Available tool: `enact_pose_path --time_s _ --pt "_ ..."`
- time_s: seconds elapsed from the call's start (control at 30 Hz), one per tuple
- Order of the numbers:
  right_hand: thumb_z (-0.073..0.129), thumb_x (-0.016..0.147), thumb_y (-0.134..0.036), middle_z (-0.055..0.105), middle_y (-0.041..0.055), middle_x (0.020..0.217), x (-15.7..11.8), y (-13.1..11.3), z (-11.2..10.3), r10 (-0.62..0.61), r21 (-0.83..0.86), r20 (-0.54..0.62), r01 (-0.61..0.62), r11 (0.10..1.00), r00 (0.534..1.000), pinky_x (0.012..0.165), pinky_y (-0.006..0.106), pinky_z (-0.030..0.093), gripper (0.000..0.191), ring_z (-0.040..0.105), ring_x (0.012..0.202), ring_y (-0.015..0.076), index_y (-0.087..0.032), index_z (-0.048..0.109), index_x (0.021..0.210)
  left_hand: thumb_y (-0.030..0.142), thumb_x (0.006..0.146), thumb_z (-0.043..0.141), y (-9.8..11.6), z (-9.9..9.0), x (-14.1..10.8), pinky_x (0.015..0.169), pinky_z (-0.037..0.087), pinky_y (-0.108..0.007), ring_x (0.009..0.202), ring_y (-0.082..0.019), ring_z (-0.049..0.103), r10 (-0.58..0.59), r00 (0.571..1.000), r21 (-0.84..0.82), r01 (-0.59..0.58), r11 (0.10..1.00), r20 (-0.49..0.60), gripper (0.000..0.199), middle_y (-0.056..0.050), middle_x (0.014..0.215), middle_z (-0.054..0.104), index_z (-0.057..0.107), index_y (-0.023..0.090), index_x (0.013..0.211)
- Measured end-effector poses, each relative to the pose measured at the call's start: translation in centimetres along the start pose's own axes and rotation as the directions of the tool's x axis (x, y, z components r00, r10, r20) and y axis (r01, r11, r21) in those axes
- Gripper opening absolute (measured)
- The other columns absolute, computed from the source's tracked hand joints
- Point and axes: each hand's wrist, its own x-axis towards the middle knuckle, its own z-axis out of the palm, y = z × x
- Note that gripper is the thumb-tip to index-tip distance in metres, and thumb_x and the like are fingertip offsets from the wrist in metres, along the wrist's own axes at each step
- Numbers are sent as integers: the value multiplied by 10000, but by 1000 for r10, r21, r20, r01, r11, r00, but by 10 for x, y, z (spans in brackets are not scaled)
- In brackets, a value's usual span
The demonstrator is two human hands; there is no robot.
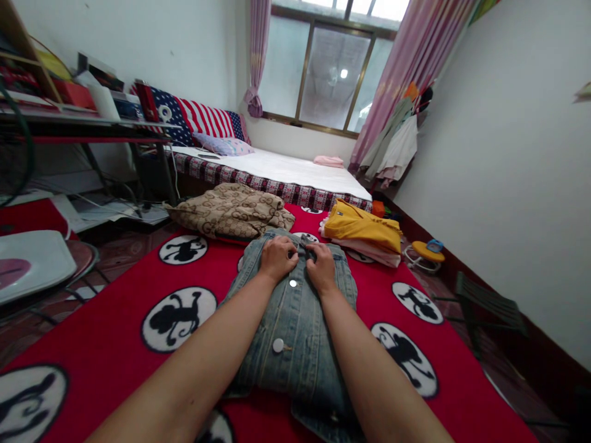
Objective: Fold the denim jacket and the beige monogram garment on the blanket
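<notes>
A blue denim garment (300, 326) with round metal buttons lies on a red blanket (115, 326) patterned with black-and-white round prints. At its far end, near the collar, my left hand (278, 258) is closed on the denim, fingers bent toward the middle. Close beside it on the right, my right hand (320, 266) pinches the other side of the same edge. A small gap separates the two hands. Both forearms reach across the garment's sides and cover parts of them.
Beyond the denim lie a brown patterned garment (235, 212) at left and folded yellow clothing (364, 227) at right. A bed (277, 165) stands under the window. Left are a cluttered desk (92, 123) and a white-seated chair (34, 258); right, a yellow stool (427, 251).
</notes>
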Motion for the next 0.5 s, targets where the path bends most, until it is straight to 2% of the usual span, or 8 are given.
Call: enact_pose_path --time_s 0.1,0.23,0.37,0.5 --pt "462 636 -75 651 103 1122 0 -1 -1 -50 -7 -11 50 999 999 1029 365 402 469 547 1115 231 -157 659 1054 204 732 629 4 -2 0 836 433 -356 946 -218 587 -59 998 28 60 998 -26 52 -33 882 680 674 202 705" --pt "471 680 -88 590 81 1322 0 -4 0 -84 -73 128 94 993 988 1085 378 347 564 501 1233 220 -163 614 1221 195 702 617 6 -1 1 840 434 -364 939 -230 589 -97 995 66 99 993 -31 43 -41 860 669 617 201 659" --pt "443 760 -105 532 62 1407 -1 -9 2 -13 -162 291 63 985 957 1106 404 315 578 461 1299 211 -182 553 1322 193 718 600 5 0 1 855 435 -373 936 -238 593 -119 993 71 120 990 -12 67 -51 854 664 603 200 652" --pt "420 810 -132 447 44 1479 -2 -14 0 52 -231 358 34 972 932 1133 471 258 597 393 1363 224 -208 471 1401 203 726 616 4 1 1 869 442 -376 959 -247 594 -119 993 48 119 992 -13 36 -62 885 662 621 203 691"
